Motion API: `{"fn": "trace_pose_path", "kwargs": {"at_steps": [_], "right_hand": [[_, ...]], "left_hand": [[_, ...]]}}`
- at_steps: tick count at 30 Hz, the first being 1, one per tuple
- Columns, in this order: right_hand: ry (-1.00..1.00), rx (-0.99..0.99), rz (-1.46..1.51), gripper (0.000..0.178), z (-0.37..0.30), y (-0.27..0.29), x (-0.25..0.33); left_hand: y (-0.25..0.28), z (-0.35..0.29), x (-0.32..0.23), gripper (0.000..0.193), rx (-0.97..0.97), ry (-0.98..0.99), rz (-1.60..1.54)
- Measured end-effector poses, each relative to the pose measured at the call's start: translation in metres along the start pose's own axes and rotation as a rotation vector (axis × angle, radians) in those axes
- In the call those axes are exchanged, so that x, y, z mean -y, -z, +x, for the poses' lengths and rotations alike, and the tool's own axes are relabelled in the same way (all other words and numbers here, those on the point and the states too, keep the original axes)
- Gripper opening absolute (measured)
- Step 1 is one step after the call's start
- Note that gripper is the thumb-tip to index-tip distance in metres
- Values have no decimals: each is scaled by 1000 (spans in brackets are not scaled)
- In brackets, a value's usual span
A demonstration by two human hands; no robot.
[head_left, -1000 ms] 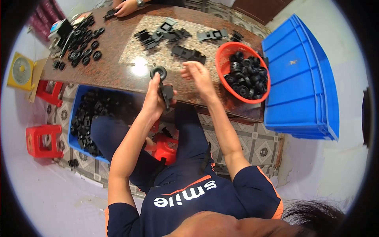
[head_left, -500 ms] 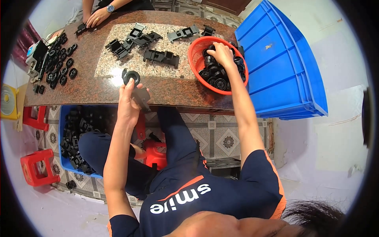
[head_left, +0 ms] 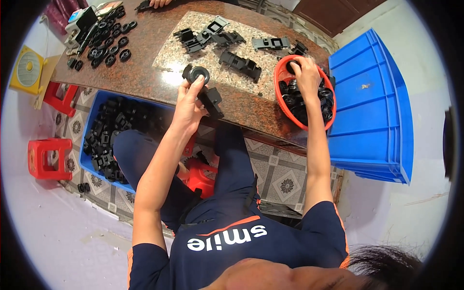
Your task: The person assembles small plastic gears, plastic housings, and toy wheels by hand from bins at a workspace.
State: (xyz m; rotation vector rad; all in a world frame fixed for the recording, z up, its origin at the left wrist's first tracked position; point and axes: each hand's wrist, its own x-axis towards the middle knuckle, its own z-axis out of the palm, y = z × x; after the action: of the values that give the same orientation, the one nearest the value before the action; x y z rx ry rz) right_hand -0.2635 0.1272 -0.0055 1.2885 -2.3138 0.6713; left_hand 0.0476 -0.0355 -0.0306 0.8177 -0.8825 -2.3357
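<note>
L hand [head_left: 189,99] is clenched on a black plastic bracket [head_left: 211,100] at the near edge of the table [head_left: 159,82], approx centre; a black ring part [head_left: 196,73] is pressed at the bracket's far end, under the fingertips. Whether the ring is fully seated can't be told. R hand [head_left: 305,72] is reached into the red basket [head_left: 282,104] at the right of the table, fingers curled among the black ring parts there; whether one is actually gripped can't be told.

Progress, judged from the layout: one bracket is in work, its ring at the bracket but fit not confirmed. Several more brackets [head_left: 240,63] are laid out unworked on the far side of the table, approx centre, so plenty seems left. The basket is well filled w/ rings, so stock isn't the limit. A blue crate [head_left: 104,99] below the table, near left, is seen heaped w/ black pieces; finished or raw can't be told.

Further out: a cluster of loose black rings [head_left: 108,46] at the far left of the table, stacked blue bins [head_left: 372,101] at the right, two red stools [head_left: 46,157] on the tiled floor at left. Another person's hand [head_left: 159,3] is glimpsed at the far edge.
</note>
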Motion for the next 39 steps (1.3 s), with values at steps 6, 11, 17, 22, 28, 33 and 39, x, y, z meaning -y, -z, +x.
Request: {"fn": "trace_pose_path", "kwargs": {"at_steps": [6,11,17,22,28,33,39], "right_hand": [[-306,419,1458,24,-48,12,135],[-480,409,1710,26,-71,-6,160],[-461,505,1540,29,-68,-4,174],[-448,545,1449,26,-68,-11,171],[-665,712,1432,70,-70,-23,184],[-675,601,1653,67,-94,-18,159],[-641,641,1824,46,-112,-40,144]], "left_hand": [[3,8,5,56,-49,-4,10],[-3,2,2,56,-52,6,20],[-5,-1,3,57,-39,-31,10],[-8,6,13,66,-16,-131,38],[0,-3,5,79,32,-105,-24],[-12,3,20,120,255,-478,466],[-9,-13,19,115,261,-596,753]]}}
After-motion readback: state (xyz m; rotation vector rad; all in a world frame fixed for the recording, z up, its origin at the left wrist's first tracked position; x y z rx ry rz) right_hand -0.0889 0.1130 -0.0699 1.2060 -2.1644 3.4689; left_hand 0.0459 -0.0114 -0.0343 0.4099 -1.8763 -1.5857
